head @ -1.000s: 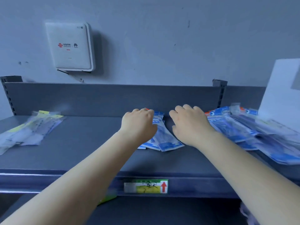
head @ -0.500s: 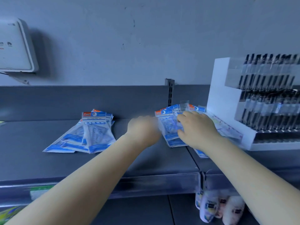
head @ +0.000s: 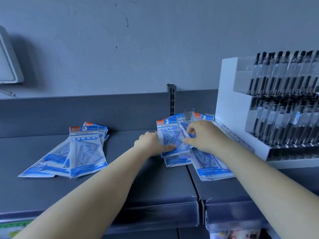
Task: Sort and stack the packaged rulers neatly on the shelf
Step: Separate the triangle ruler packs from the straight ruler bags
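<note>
Both bare forearms reaching in from the bottom of the frame toward the middle right. Left hand (head: 149, 144) lying on the dark grey metal shelf (head: 120, 178), fingers curled, thumb pressed on the lower left edge of the top blue-and-clear plastic packet of geometric rulers (head: 170, 138). Right hand (head: 205, 135) just to the right, over the same loose right pile of ruler packets (head: 207, 168), thumb and forefinger close together and pinching the right edge of that top packet; other fingers bent loosely. Packet tilted a little, its red-and-blue header card pointing to the back panel of the shelf. Under it more packets fanned out, one reaching toward the lower right, across the seam between two shelf boards. Well apart, at centre left of the frame, a second fanned pile of blue ruler packets (head: 81, 150), untouched, flat on the shelf. At the right edge, a white tiered display stand of black pens (head: 269, 104), touching the right pile. At upper left, a white wall box (head: 8, 64), partly cut off.
</note>
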### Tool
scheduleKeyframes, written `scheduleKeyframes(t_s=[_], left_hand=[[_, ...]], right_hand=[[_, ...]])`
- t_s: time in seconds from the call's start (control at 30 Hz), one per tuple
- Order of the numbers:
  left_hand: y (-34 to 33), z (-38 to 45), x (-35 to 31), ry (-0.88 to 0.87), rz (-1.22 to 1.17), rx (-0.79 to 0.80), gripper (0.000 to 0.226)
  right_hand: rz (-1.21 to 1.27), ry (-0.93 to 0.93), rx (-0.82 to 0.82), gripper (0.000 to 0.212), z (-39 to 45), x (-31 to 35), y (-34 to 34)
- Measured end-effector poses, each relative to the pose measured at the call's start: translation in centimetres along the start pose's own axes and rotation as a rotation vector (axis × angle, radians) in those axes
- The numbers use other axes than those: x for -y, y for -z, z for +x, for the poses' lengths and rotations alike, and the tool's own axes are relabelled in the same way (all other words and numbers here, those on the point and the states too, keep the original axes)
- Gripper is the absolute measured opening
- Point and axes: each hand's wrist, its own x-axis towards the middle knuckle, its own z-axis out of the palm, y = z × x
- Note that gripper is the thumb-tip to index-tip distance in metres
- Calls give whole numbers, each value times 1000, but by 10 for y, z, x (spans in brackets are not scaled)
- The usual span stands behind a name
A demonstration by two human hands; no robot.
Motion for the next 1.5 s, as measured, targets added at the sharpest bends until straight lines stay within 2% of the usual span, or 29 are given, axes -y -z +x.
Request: scheduleKeyframes(t_s=[0.07,0.23,0.37,0.43,0.63,0.77,0.93,1.13,1.3,1.4,1.5], left_hand=[[1,4,5,13,-145,18,49],[5,10,12,43,-282,64,49],[11,10,19,31,-501,33,17],[14,10,22,38,-645,23,14],[24,6,24,17,-1006,21,21],[34,-9,31,1,-1132,-1,25],[53,-33,57,-21,-1159,-66,21],[75,-58,103,46,-1088,-254,18],[83,-68,161,156,-794,-462,15],[91,-71,187,170,-569,-517,16],[97,-73,206,201,-358,-531,28]], right_hand=[[-8,-7,33,32,5,6,-4],[-111,-41,44,38,13,16,-14],[-123,-71,91,45,16,24,-19],[-105,-94,95,49,16,29,-21],[181,-204,-62,69,19,38,-17],[407,-202,-174,52,20,45,-16],[771,-154,-148,18,13,67,-18],[1075,-153,-30,13,4,104,-22],[1155,-131,70,17,-4,147,-34],[1186,-132,67,17,-1,171,-34],[1186,-118,83,15,2,196,-36]])
